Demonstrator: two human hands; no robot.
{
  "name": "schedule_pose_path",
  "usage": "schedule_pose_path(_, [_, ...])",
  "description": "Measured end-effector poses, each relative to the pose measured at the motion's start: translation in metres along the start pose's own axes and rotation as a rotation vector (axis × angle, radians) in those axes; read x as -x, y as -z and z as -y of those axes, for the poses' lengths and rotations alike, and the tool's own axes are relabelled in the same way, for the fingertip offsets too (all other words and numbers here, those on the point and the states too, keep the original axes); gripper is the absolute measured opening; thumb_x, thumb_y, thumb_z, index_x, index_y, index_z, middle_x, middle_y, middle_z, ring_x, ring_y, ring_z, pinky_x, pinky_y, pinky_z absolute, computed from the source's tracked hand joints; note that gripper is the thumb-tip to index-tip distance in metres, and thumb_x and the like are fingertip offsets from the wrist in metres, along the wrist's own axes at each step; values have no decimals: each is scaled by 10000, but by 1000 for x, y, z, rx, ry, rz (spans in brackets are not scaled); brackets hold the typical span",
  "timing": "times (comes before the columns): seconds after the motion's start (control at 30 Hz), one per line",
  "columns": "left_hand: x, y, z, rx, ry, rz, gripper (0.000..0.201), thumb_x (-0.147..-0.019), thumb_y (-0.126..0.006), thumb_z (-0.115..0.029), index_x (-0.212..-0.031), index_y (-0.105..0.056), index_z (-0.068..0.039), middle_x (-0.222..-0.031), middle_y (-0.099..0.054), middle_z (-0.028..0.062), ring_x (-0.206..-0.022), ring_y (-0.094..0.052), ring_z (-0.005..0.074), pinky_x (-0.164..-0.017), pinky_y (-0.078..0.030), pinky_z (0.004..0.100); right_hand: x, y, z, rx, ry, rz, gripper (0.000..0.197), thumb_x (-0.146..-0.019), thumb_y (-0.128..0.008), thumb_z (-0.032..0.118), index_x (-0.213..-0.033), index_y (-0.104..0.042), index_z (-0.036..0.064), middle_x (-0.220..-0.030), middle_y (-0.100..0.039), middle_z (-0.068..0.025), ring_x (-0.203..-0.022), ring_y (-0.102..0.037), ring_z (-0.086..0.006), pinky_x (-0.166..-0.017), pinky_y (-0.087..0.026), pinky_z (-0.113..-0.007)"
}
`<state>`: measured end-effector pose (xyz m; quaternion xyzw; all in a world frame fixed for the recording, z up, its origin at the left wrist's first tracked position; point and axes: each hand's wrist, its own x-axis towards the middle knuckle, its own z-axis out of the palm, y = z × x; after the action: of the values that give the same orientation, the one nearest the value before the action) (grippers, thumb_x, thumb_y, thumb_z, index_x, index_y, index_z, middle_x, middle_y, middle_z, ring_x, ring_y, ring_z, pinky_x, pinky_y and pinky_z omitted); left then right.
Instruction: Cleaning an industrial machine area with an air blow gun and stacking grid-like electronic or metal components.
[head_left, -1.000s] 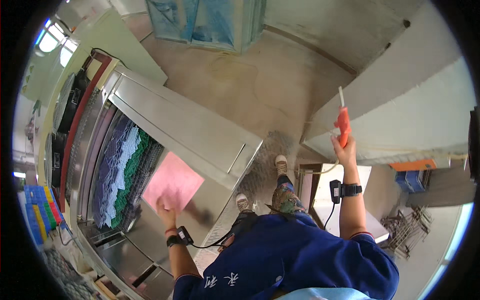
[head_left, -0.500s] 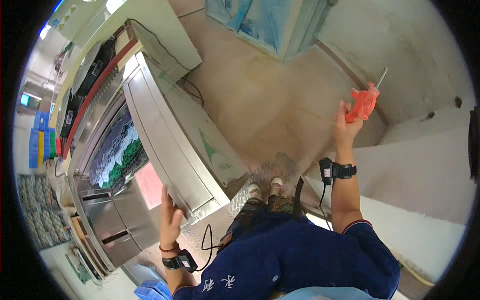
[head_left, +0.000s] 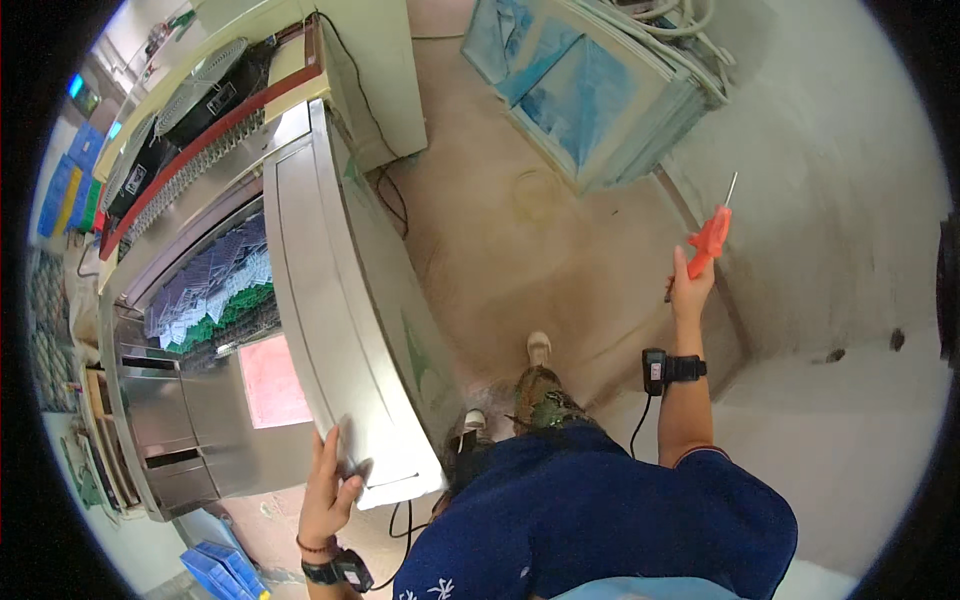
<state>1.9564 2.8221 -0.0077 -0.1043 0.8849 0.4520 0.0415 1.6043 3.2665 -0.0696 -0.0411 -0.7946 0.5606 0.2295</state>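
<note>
My right hand (head_left: pixel 690 287) is wrapped around a red-orange tool (head_left: pixel 711 240) that looks like an air blow gun. Its thin metal nozzle points up and away, well above the floor. My left hand (head_left: pixel 326 492), fingers stretched out, is by the near corner of a long stainless-steel ledge (head_left: pixel 335 330) and appears to touch its edge. Behind that ledge, a steel machine bed holds a dense heap of small purple-grey, pale blue and green pieces (head_left: pixel 215 300). A pink sheet (head_left: pixel 275 380) lies beside the heap.
Two black round fans (head_left: pixel 200 95) sit on the machine's far left side. A blue-and-white panelled box (head_left: pixel 580 100) with a coiled hose stands at the far right, before the grey wall (head_left: pixel 820 200). Blue crates (head_left: pixel 222 570) are at lower left. A black cable runs down beside the machine.
I have stepped forward along the machine. My left hand has come to the ledge's near corner. My right hand still holds the red tool, now turned more side-on.
</note>
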Motion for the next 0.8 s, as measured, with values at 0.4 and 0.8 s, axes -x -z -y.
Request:
schedule_pose_path(0.4, [-33,-43,-102,-128,671,-267,760,-769,-638,-109,-1398,-226,3,-1386,-297,301,-1269,-324,438,-1009,-323,397,-179,-116,-104,25,183,333,401,-848,-599,100,-1219,-458,51,-1099,-555,-72,-518,-476,-69,-477,-406,-209])
schedule_pose_path(0.8, [-198,-66,-192,-426,486,-342,702,-702,-692,-76,-1329,-378,-58,-1448,-206,242,-1238,-379,434,-953,-414,410,-275,-218,-65,-514,-149,471,364,-854,-547,29,-1199,-432,48,-1127,-515,-57,-498,-462,-71,-445,-399,-232])
